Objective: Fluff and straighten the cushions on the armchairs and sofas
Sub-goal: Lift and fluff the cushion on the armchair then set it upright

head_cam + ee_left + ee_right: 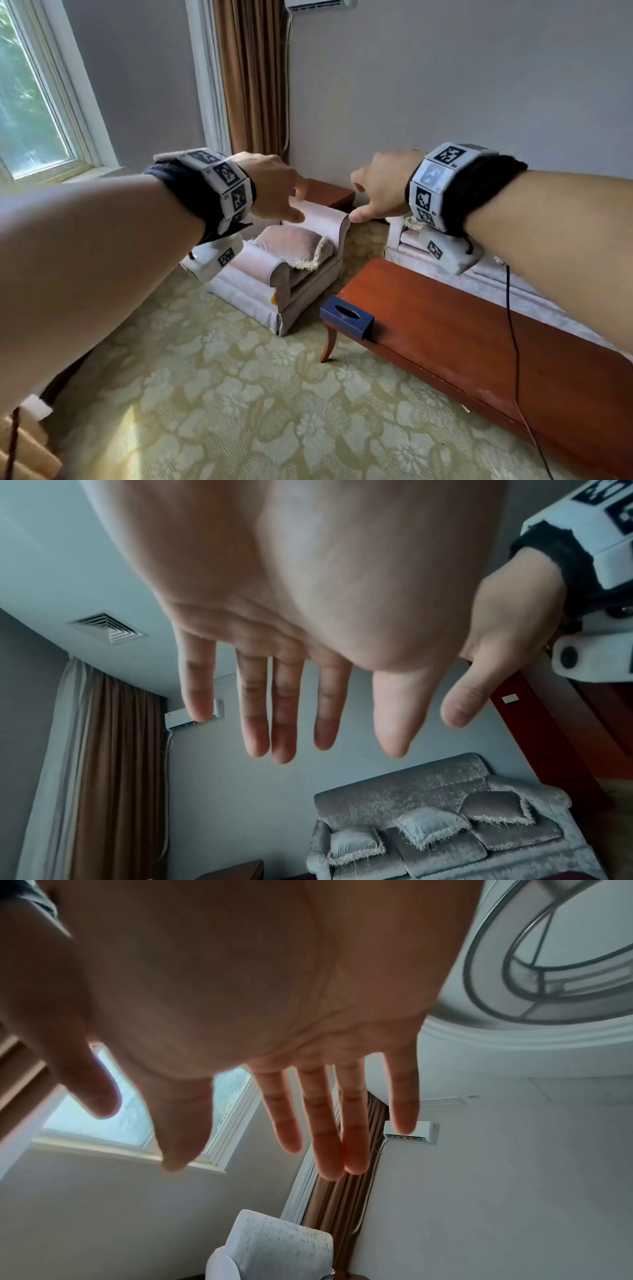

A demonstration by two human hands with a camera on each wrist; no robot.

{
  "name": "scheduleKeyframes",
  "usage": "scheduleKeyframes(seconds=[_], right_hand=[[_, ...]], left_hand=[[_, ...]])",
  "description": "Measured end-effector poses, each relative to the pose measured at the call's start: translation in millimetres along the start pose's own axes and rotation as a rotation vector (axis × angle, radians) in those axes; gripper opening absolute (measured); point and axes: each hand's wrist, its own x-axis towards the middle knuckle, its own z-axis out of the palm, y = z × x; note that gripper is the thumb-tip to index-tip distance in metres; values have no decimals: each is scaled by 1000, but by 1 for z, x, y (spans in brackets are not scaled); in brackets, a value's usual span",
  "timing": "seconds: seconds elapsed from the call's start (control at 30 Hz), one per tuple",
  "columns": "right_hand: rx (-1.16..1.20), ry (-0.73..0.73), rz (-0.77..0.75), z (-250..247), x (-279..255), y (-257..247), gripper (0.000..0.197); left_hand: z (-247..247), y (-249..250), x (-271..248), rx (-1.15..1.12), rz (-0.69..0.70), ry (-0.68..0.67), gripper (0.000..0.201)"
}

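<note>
A pale pink armchair (274, 274) stands in the far corner with one fringed cushion (291, 244) on its seat. My left hand (277, 192) and right hand (380, 192) are both raised in the air well short of it, empty. The wrist views show the left hand's fingers (284, 710) and the right hand's fingers (322, 1123) straight and spread. A silvery sofa (411, 794) carries three fringed cushions, the middle one (431, 826) tilted. In the head view only the sofa's end (397, 240) shows, behind my right wrist.
A long red-brown coffee table (462, 329) runs along the sofa's front, with a dark blue tissue box (346, 317) at its near corner. A black cable (513, 342) hangs across it. A small wooden side table (329, 193) sits in the corner. Patterned carpet (222, 394) lies between me and the armchair.
</note>
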Motion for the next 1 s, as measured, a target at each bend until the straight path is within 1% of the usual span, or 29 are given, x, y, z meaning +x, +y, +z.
scheduleKeyframes(seconds=[0.03,0.07,0.13,0.23,0.3,0.43,0.53,0.73,0.9,1.0], right_hand=[[-22,-26,4,-1,14,-4,67],[-36,-25,11,3,45,-8,67],[9,-54,24,8,81,-12,66],[37,-88,21,18,139,-20,61],[57,-104,25,29,175,-25,60],[113,-144,-4,61,246,-33,62],[141,-193,-57,100,306,-37,67],[180,-249,-94,182,441,-25,70],[214,-272,-160,220,563,-6,67],[231,-282,-204,241,629,3,64]], left_hand=[[3,-8,6,27,6,-19,51],[11,-25,24,32,5,-15,51],[26,-45,47,13,-5,-44,50],[46,-80,85,-23,21,-61,48],[65,-99,107,-40,27,-94,47],[110,-132,157,-73,38,-170,47],[147,-156,201,-77,28,-219,49],[212,-210,307,-27,37,-340,47],[250,-262,417,-38,22,-371,46],[273,-291,472,-78,22,-392,48]])
